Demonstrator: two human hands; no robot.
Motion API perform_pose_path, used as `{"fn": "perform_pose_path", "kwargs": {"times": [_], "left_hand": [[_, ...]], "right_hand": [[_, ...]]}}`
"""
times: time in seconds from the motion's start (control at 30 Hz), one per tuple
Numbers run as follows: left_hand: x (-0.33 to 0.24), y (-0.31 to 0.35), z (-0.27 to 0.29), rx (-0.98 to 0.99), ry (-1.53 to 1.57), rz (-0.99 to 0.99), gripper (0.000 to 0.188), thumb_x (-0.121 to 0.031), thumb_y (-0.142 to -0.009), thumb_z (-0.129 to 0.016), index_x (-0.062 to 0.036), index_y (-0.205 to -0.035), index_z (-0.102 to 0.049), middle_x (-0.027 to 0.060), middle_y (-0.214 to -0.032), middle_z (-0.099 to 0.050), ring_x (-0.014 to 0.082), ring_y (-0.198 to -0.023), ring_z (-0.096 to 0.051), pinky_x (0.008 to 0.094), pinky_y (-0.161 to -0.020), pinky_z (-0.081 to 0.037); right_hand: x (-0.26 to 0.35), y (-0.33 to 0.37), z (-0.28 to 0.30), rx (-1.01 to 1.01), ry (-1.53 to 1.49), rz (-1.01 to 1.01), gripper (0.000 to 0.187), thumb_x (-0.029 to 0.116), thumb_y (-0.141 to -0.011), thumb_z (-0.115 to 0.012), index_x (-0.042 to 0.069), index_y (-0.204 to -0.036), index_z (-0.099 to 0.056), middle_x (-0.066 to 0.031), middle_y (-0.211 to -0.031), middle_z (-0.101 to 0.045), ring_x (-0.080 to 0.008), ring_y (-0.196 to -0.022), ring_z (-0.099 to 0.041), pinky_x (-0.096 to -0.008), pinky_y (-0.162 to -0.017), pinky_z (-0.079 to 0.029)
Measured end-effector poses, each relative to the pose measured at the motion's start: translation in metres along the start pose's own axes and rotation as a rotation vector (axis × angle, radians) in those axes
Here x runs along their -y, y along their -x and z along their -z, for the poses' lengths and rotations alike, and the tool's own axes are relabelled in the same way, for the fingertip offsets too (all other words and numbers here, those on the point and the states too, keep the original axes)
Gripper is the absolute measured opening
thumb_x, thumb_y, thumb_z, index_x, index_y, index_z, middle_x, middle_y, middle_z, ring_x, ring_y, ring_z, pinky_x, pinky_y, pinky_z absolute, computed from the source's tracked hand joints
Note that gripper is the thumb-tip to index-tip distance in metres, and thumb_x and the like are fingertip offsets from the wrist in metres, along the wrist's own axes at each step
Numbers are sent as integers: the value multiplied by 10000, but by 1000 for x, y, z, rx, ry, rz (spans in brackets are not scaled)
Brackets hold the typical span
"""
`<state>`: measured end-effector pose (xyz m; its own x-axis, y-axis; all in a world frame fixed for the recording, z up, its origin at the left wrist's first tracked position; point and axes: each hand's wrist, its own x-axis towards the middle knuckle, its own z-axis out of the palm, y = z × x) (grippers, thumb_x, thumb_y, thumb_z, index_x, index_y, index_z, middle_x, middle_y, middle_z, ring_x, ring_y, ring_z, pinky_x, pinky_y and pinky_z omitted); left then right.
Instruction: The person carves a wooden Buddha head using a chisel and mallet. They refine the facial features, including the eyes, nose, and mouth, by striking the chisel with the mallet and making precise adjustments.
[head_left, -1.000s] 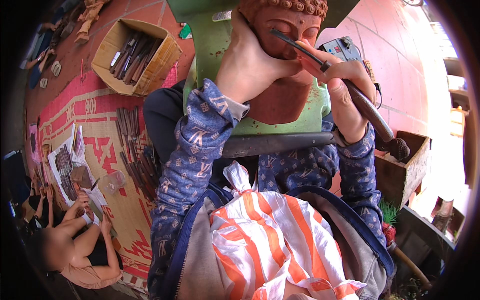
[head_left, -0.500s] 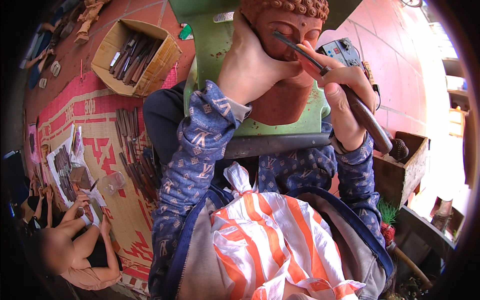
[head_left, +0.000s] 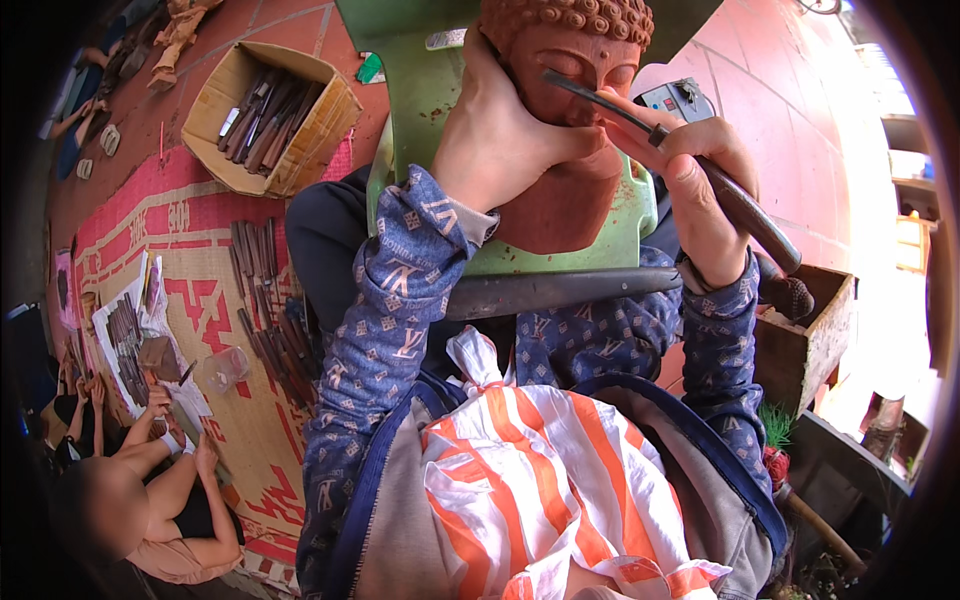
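Observation:
A reddish-brown carved Buddha head [head_left: 560, 205] with curled hair rests on a green plastic stool [head_left: 420, 120]. My left hand [head_left: 505, 130] is closed around its cheek and jaw, with the thumb across the chin area. In my right hand [head_left: 705, 190] is a carving chisel [head_left: 745, 210], its dark wooden handle slanting down to the right. Its metal blade crosses in front of the face, the tip close to the eye on the left. I cannot tell whether the tip touches the surface. My right fingertips are by the nose and mouth.
A cardboard box [head_left: 205, 135] of chisels stands at the upper left. More chisels [head_left: 265, 290] lie on the patterned mat [head_left: 190, 290]. A person [head_left: 185, 510] sits at the lower left. To the right are a small control box [head_left: 675, 98] and a wooden crate [head_left: 815, 350].
My right hand has shifted slightly right. The chisel's handle end has risen and moved right, so the tool lies flatter; its tip has slid a little down-left. My left hand stays on the Buddha head.

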<state>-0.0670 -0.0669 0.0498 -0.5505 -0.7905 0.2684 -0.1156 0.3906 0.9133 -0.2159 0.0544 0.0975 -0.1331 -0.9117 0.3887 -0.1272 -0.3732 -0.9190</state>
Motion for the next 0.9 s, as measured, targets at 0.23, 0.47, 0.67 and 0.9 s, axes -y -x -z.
{"fn": "perform_pose_path", "kwargs": {"times": [0.23, 0.47, 0.67, 0.9], "left_hand": [[-1, 0, -1, -11, 31, -7, 1034, -243, -599, -864, 158, -1255, -172, 261, -1148, -532, 299, -1050, -590, 351, -835, -519], [-1, 1, -2, -40, -39, -50, 1045, -265, -586, -868, 137, -1264, -182, 264, -1141, -540, 294, -1060, -591, 355, -825, -520], [-5, 1, -1, -29, -52, 4, 1044, -286, -588, -861, 128, -1266, -184, 274, -1128, -544, 315, -1037, -603, 363, -833, -515], [-3, 1, -2, -49, -49, -46, 1051, -290, -578, -861, 127, -1263, -183, 274, -1127, -543, 324, -1026, -607, 369, -826, -517]], "right_hand": [[-1, 6, -13, -2, 180, 146, 163, 127, -891, -616, -30, -903, -573, -295, -1107, -617, -273, -1091, -599, -329, -887, -456], [8, 2, -10, -13, 216, 84, 134, 101, -890, -609, -30, -895, -585, -208, -987, -656, -279, -1087, -603, -331, -867, -459], [8, -6, 1, -17, 175, -28, 168, 162, -885, -645, -4, -889, -616, -58, -801, -618, -98, -726, -544, -240, -657, -425], [6, -14, 12, 55, 166, -20, 183, 179, -883, -651, -1, -887, -619, -55, -801, -613, -106, -713, -537, -244, -667, -418]]}}
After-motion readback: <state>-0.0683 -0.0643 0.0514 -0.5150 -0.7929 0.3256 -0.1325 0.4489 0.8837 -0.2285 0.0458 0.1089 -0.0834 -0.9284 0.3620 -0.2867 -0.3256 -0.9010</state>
